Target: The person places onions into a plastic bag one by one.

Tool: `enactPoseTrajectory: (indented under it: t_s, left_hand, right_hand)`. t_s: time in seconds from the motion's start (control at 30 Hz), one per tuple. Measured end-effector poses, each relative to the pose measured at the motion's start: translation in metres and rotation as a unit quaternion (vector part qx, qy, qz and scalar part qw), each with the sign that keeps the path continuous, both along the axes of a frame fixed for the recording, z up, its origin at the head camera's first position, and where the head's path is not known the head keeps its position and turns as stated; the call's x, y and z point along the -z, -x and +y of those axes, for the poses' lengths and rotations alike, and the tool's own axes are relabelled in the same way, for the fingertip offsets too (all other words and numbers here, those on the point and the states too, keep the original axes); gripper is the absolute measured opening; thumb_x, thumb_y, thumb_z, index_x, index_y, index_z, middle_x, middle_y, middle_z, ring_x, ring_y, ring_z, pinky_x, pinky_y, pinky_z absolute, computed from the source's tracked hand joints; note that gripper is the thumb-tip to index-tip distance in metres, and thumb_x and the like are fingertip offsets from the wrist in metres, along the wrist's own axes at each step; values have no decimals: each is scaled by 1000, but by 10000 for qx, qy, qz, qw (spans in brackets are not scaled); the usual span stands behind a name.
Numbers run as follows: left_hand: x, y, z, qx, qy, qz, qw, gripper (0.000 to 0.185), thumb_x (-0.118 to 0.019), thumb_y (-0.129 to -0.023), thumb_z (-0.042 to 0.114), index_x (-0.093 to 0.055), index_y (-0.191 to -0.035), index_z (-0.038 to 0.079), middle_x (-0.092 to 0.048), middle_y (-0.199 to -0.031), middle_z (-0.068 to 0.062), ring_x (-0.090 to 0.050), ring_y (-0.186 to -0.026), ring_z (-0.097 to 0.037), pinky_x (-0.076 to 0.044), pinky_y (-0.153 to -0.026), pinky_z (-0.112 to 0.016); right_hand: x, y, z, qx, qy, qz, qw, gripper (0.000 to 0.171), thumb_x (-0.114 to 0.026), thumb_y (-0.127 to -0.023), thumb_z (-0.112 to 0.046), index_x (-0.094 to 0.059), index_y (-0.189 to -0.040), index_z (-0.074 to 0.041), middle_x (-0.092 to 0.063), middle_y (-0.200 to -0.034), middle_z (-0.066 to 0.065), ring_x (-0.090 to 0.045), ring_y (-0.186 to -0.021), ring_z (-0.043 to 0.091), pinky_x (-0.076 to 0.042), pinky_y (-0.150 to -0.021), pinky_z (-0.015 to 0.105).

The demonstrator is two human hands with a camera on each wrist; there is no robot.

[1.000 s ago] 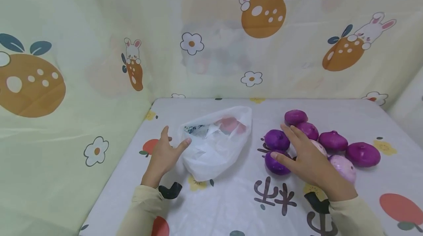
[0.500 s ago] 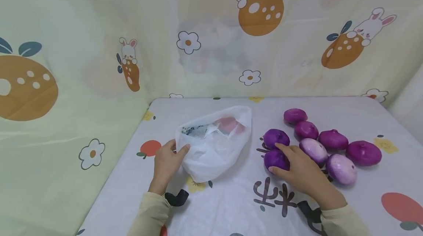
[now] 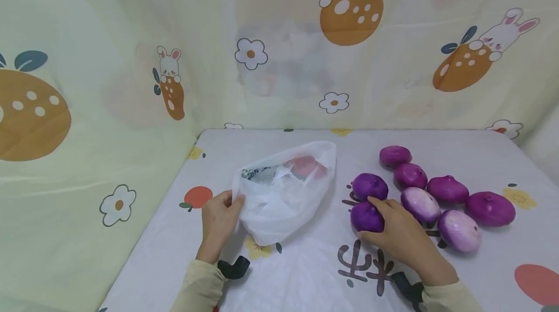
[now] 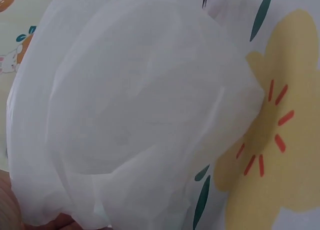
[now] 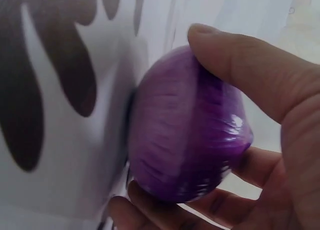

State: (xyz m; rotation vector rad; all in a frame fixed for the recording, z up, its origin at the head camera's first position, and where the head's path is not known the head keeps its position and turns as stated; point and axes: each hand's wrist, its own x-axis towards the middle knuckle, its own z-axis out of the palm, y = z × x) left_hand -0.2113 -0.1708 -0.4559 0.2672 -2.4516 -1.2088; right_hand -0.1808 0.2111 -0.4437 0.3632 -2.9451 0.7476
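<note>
Purple round onion (image 3: 366, 218) sat gripped in our right hand (image 3: 399, 230) while our left hand (image 3: 218, 217) pinched the thin white plastic bag (image 3: 284, 190) nearby.

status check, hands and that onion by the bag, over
Right hand grips dark purple onion, thumb on top. Left hand pinches white plastic bag at its rim. Six more onions sit alongside; path to the bag looks clear.

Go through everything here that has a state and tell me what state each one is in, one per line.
White plastic bag: lying on the table, mouth open, edge pinched.
Left hand: grips the bag's edge.
Right hand: curled round one onion.
Dark purple onion: gripped, resting on the table.
Six other onions: loose, untouched.
</note>
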Motion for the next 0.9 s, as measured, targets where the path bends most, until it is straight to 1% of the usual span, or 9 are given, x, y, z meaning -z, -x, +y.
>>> enactPoseTrajectory:
  t_s: [0.17,0.3,0.43,0.57,0.67,0.8,0.9]
  left_hand:
    - [0,0,2,-8,-46,76,10000,24,-74,-94,16,-79,-109,-2,-78,-97,-18,-74,-89,-31,-61,-74,-45]
    - [2,0,2,-21,-34,171,9998,23,-75,-94,15,-79,-108,-3,-78,-98,-18,-74,-88,-31,-62,-73,-45]
    - [4,-1,1,50,-18,247,9997,23,-74,-94,15,-79,-107,-4,-78,-98,-19,-75,-89,-32,-62,-74,-46]
    - [4,-1,1,82,13,288,9996,22,-74,-94,14,-79,-106,-3,-79,-97,-19,-75,-88,-31,-61,-74,-46]
    - [3,-1,1,102,42,309,9995,21,-74,-94,14,-80,-106,-2,-79,-96,-18,-75,-87,-30,-61,-74,-46]
    - [2,0,1,100,21,287,9995,21,-74,-94,14,-80,-106,-1,-79,-97,-17,-75,-87,-30,-61,-75,-46]
    - [2,0,2,108,-36,251,9996,21,-74,-95,14,-80,-108,-1,-79,-100,-17,-75,-90,-31,-62,-78,-47]
  right_hand:
    - [2,-1,0,195,62,-113,9997,93,-87,-80,-44,-49,-150,3,-52,-141,36,-54,-126,55,-44,-99,72]
    - [4,-1,0,271,135,-143,9994,95,-87,-80,-49,-49,-151,2,-54,-139,35,-55,-124,54,-45,-99,73]
    - [6,-2,1,305,255,-118,9991,95,-86,-80,-52,-50,-151,-1,-56,-135,32,-59,-119,51,-47,-96,71]
    - [4,-3,2,313,390,49,9987,94,-86,-80,-53,-51,-151,-2,-59,-132,30,-61,-113,47,-49,-93,70]
    - [3,-2,4,297,472,220,9982,93,-86,-80,-52,-52,-150,-3,-58,-131,30,-61,-112,48,-49,-91,71]
    - [2,-1,4,291,547,377,9974,90,-86,-80,-51,-52,-149,-3,-58,-132,30,-60,-113,48,-48,-92,71]
    - [3,-1,4,297,644,473,9964,89,-87,-80,-48,-53,-149,-4,-58,-134,30,-59,-115,47,-48,-93,71]
